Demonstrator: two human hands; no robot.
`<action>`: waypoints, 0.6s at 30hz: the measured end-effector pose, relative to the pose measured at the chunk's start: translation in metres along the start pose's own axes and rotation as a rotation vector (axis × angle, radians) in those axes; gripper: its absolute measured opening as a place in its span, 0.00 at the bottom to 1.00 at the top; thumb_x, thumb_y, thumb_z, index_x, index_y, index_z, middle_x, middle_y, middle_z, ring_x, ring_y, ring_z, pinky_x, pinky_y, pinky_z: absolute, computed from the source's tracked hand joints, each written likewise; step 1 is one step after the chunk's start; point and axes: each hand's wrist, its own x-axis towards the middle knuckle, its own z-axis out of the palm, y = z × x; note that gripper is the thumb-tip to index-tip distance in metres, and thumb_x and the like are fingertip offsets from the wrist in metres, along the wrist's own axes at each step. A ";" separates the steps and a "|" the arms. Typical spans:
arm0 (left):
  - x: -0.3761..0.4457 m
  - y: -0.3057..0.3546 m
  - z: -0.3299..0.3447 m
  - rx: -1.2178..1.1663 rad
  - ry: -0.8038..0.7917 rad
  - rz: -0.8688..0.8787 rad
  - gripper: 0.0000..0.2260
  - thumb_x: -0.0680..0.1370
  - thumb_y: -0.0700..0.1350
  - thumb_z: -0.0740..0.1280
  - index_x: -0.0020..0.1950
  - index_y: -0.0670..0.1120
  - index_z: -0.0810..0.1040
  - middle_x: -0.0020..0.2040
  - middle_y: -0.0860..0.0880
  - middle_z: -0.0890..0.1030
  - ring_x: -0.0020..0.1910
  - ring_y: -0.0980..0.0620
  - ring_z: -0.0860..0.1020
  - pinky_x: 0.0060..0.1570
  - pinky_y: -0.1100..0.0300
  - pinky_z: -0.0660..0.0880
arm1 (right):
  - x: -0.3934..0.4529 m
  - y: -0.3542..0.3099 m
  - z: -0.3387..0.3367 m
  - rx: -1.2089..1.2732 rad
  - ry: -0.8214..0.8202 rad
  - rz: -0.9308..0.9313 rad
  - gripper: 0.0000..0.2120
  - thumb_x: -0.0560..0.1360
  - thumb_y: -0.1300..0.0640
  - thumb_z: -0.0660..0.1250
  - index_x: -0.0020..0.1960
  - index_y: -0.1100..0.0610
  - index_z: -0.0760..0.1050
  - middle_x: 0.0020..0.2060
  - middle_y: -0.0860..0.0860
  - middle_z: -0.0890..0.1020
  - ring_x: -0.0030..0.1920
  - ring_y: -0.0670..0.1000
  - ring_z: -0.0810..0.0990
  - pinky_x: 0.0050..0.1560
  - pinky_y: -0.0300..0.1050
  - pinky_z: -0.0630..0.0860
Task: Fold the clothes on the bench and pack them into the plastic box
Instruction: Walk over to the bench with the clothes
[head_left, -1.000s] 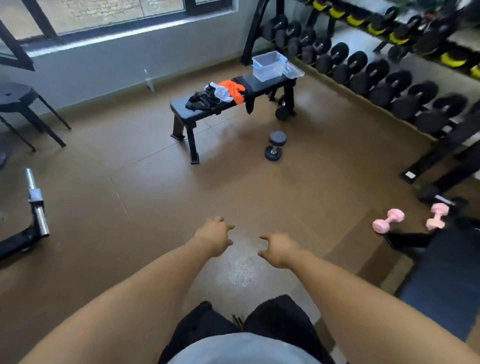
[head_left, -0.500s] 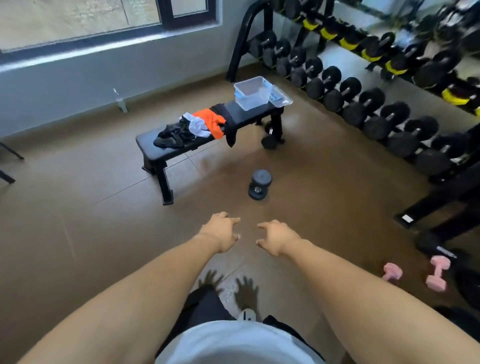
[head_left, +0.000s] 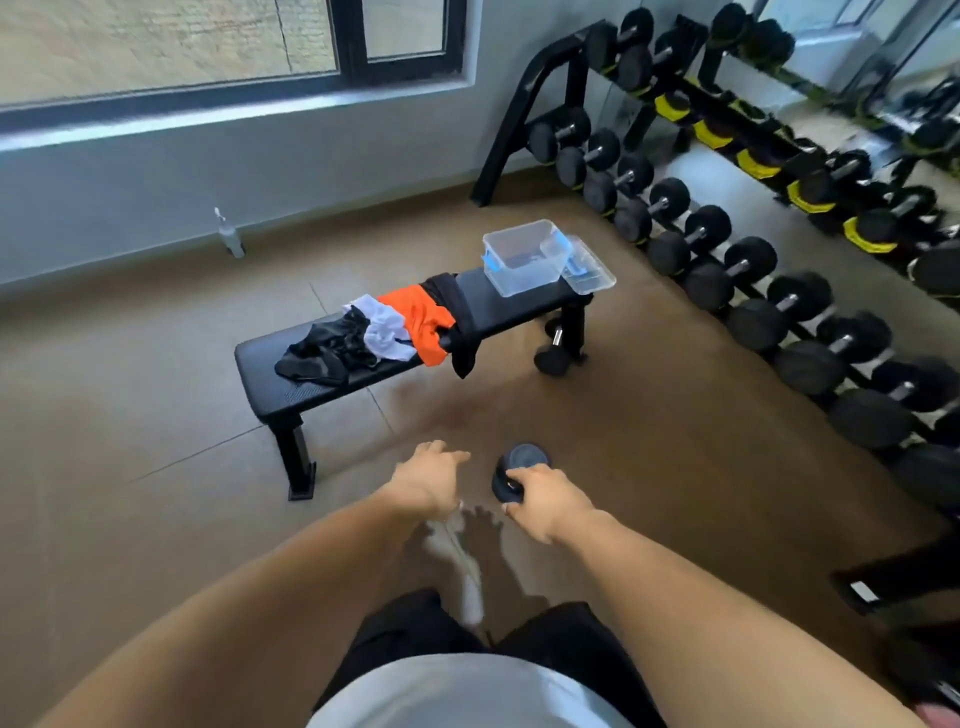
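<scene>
A black bench stands ahead on the brown floor. On it lie a crumpled black garment, a white one, an orange one and a black one hanging over the near edge. A clear plastic box with blue clips sits at the bench's right end, its lid beside it. My left hand and my right hand are stretched out in front of me, well short of the bench, fingers loosely bent and holding nothing.
A black dumbbell stands on the floor just beyond my right hand. A long rack of dumbbells runs along the right side. A spray bottle stands by the wall under the window. Another dumbbell lies behind the bench's right leg.
The bench, the clothes and the floor dumbbell have come much closer and larger in view as I walked forward. Both hands stay out in front, holding nothing.
</scene>
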 end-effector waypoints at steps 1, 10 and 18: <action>0.015 0.001 -0.014 -0.024 0.003 0.003 0.35 0.76 0.47 0.70 0.80 0.55 0.60 0.76 0.46 0.62 0.77 0.44 0.59 0.71 0.45 0.67 | 0.016 0.001 -0.013 0.000 -0.001 -0.003 0.29 0.80 0.44 0.61 0.80 0.48 0.60 0.78 0.54 0.64 0.77 0.61 0.61 0.74 0.57 0.65; 0.160 0.007 -0.133 -0.097 0.125 -0.042 0.29 0.76 0.48 0.69 0.76 0.53 0.67 0.72 0.46 0.68 0.72 0.43 0.66 0.67 0.47 0.70 | 0.174 0.017 -0.155 0.016 0.075 -0.104 0.29 0.80 0.45 0.64 0.79 0.47 0.61 0.75 0.51 0.68 0.74 0.57 0.66 0.72 0.56 0.68; 0.277 0.040 -0.191 -0.229 0.188 -0.223 0.34 0.73 0.49 0.73 0.77 0.52 0.65 0.76 0.48 0.64 0.74 0.45 0.63 0.67 0.47 0.70 | 0.311 0.046 -0.264 -0.184 0.004 -0.276 0.29 0.80 0.47 0.65 0.79 0.49 0.61 0.75 0.53 0.68 0.74 0.57 0.68 0.70 0.58 0.70</action>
